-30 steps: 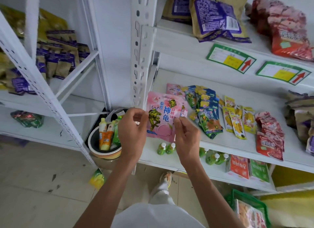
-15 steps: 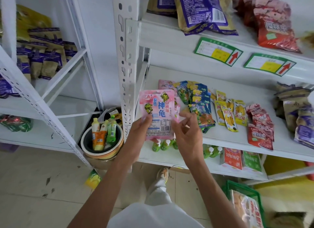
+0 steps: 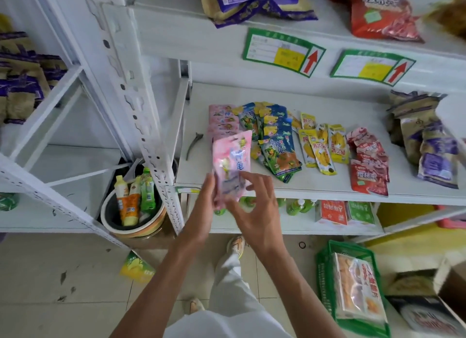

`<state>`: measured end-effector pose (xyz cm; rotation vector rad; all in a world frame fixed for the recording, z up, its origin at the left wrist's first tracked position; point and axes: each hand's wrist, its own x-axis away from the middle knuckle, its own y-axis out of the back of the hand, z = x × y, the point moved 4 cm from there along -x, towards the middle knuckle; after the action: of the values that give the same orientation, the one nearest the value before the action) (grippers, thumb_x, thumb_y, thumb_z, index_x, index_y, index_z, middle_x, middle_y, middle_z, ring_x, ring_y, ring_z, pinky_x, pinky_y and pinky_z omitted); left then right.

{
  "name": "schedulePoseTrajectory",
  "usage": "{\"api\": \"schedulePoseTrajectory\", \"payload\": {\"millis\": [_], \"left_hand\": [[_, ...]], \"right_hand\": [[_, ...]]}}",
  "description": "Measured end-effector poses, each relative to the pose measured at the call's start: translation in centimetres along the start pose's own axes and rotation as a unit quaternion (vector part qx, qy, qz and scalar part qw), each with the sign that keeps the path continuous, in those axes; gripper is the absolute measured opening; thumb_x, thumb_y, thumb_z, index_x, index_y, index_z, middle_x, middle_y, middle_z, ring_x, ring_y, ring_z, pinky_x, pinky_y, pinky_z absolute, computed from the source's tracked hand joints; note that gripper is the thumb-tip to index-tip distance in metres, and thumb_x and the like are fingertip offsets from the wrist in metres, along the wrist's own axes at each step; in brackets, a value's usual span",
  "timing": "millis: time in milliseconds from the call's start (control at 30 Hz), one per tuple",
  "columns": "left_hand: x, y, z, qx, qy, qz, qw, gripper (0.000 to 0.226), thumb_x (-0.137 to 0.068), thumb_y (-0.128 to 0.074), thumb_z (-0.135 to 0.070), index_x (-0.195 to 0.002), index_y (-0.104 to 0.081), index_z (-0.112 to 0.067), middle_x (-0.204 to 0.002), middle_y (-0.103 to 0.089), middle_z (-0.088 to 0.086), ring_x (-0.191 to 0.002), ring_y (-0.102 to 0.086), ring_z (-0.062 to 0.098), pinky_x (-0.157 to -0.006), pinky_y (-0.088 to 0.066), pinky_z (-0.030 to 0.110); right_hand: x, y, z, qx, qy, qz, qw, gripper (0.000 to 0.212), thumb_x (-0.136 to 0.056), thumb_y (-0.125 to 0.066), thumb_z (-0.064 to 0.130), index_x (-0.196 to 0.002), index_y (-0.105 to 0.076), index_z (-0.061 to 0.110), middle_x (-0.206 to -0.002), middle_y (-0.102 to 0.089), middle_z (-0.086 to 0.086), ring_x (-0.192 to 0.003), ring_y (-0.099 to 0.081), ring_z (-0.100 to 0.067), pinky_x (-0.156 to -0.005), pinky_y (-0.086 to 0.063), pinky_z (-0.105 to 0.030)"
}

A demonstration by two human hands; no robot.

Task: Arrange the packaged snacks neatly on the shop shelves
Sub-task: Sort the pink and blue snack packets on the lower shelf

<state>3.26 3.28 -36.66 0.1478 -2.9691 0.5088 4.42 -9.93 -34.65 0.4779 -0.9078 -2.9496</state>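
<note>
My left hand (image 3: 206,199) pinches the pink packet (image 3: 230,166) at its lower edge, my right hand (image 3: 252,211) grips its lower right corner, fingers spread; packet upright over the middle shelf (image 3: 327,194) front edge. At 12 o'clock of it, a pink stack (image 3: 222,118); at 2, blue packets (image 3: 277,146); at 3, yellow packets (image 3: 320,146), red packets (image 3: 368,166) beyond

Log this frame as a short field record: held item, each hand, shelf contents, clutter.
held item: pink plastic snack pouch, tilted, above the front edge of the white metal middle shelf
left hand: grips the pouch's lower left edge
right hand: fingers spread at the pouch's lower right; grip unclear
shelf row: pink pouch stack, blue pouches, yellow pouches, red pouches
clutter: dark hair clip on shelf's left end
</note>
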Motion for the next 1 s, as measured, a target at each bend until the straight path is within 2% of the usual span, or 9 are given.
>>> {"api": "schedulePoseTrajectory", "payload": {"millis": [67,200,267,433,533,600,733,900,1000], "left_hand": [[-0.1,-1.3,0.7,-0.058,-0.033,0.021,0.998,0.058,-0.106,-0.025,-0.047,-0.149,-0.052,-0.019,-0.132,-0.071,-0.012,-0.124,-0.066,0.009,-0.095,-0.055,0.025],[-1.1,0.0,2.6,-0.288,-0.153,-0.061,0.943,0.043,-0.107,-0.045,-0.038,-0.146,-0.056,-0.022,-0.137,-0.065,-0.011,-0.12,-0.065,0.01,-0.083,-0.062,0.037],[-1.9,1.1,3.6,-0.407,-0.194,-0.105,0.887,0.036,-0.105,-0.055,-0.032,-0.14,-0.059,-0.025,-0.132,-0.063,-0.012,-0.111,-0.067,0.005,-0.071,-0.063,0.034],[-5.1,2.2,6.3,-0.638,-0.166,-0.096,0.746,0.052,-0.089,-0.073,-0.02,-0.137,-0.055,-0.026,-0.139,-0.054,-0.003,-0.115,-0.059,0.021,-0.072,-0.06,0.035],[-6.2,2.6,7.4,-0.691,-0.161,-0.071,0.701,0.055,-0.083,-0.078,-0.02,-0.134,-0.058,-0.025,-0.144,-0.052,0.002,-0.117,-0.055,0.023,-0.087,-0.056,0.039],[-6.7,2.8,7.5,-0.711,-0.161,-0.068,0.682,0.053,-0.084,-0.077,-0.021,-0.135,-0.061,-0.027,-0.143,-0.054,0.001,-0.116,-0.055,0.022,-0.089,-0.052,0.039],[-7.9,2.9,6.7,-0.73,-0.181,-0.086,0.654,0.054,-0.086,-0.079,-0.028,-0.137,-0.06,-0.027,-0.128,-0.061,0.0,-0.106,-0.058,0.024,-0.087,-0.046,0.04],[-9.7,3.4,6.2,-0.716,-0.186,-0.071,0.669,0.048,-0.095,-0.071,-0.039,-0.139,-0.057,-0.03,-0.119,-0.059,0.002,-0.105,-0.055,0.023,-0.084,-0.047,0.037],[-10.2,3.8,6.6,-0.697,-0.187,-0.077,0.688,0.05,-0.092,-0.074,-0.039,-0.137,-0.058,-0.028,-0.118,-0.059,0.003,-0.103,-0.056,0.023,-0.082,-0.049,0.036]], "right_hand": [[-0.7,-0.8,-1.5,-0.05,-0.074,0.026,0.996,0.047,-0.088,-0.079,0.039,-0.13,-0.059,0.029,-0.12,-0.064,0.012,-0.103,-0.064,-0.002,-0.074,-0.056,-0.026],[-3.3,-1.3,-6.5,-0.21,-0.201,0.024,0.956,0.012,-0.096,-0.061,0.014,-0.097,-0.072,0.009,-0.089,-0.074,-0.017,-0.075,-0.068,-0.028,-0.065,-0.058,-0.051],[-4.9,-2.1,-7.4,-0.24,-0.234,0.058,0.94,0.014,-0.097,-0.061,0.006,-0.091,-0.074,0.009,-0.084,-0.076,-0.011,-0.073,-0.069,-0.02,-0.062,-0.055,-0.034],[-9.0,-6.3,-8.4,-0.166,-0.244,0.146,0.944,0.009,-0.082,-0.069,0.011,-0.086,-0.069,0.003,-0.079,-0.077,-0.008,-0.069,-0.068,-0.018,-0.064,-0.054,-0.033],[-10.5,-7.5,-9.1,0.015,-0.204,0.127,0.971,0.027,-0.084,-0.069,0.021,-0.101,-0.052,0.009,-0.095,-0.067,-0.005,-0.076,-0.06,-0.024,-0.065,-0.043,-0.032],[-11.0,-7.2,-9.4,0.131,-0.18,0.103,0.97,0.045,-0.089,-0.073,0.034,-0.114,-0.042,0.014,-0.108,-0.055,-0.003,-0.082,-0.054,-0.024,-0.067,-0.038,-0.033],[-11.7,-7.2,-10.5,0.164,-0.191,0.112,0.961,0.07,-0.085,-0.077,0.055,-0.126,-0.034,0.017,-0.119,-0.051,-0.005,-0.093,-0.06,-0.026,-0.071,-0.043,-0.036],[-15.0,-6.2,-10.2,0.224,-0.141,0.175,0.948,0.056,-0.09,-0.073,0.047,-0.123,-0.038,0.018,-0.122,-0.045,-0.005,-0.091,-0.055,-0.022,-0.07,-0.042,-0.032],[-20.2,-5.9,-9.1,0.247,-0.068,0.134,0.957,0.042,-0.094,-0.065,0.031,-0.128,-0.045,0.017,-0.131,-0.042,-0.007,-0.107,-0.053,-0.022,-0.078,-0.045,-0.032]]}}
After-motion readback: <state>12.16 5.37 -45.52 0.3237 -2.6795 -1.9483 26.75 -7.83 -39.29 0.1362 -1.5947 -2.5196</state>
